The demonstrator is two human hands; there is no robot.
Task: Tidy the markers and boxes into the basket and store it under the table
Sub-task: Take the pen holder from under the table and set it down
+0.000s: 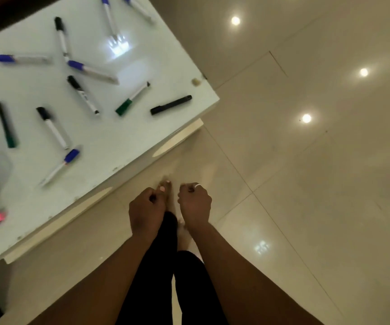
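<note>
We read no labels; markers (81,93) lie loose on the table (166,66); our left hand (146,211) and right hand (195,205) hang curled, empty.

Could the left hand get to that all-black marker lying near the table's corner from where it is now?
Probably yes. The left hand hangs curled over the floor just off the table edge, and the black marker lies alone near the corner, with bare tabletop around it. Nothing stands between them, though the hand must rise and reach forward.

Scattered markers (83,95) crowd the table (142,141); its right corner lies bare.
</note>
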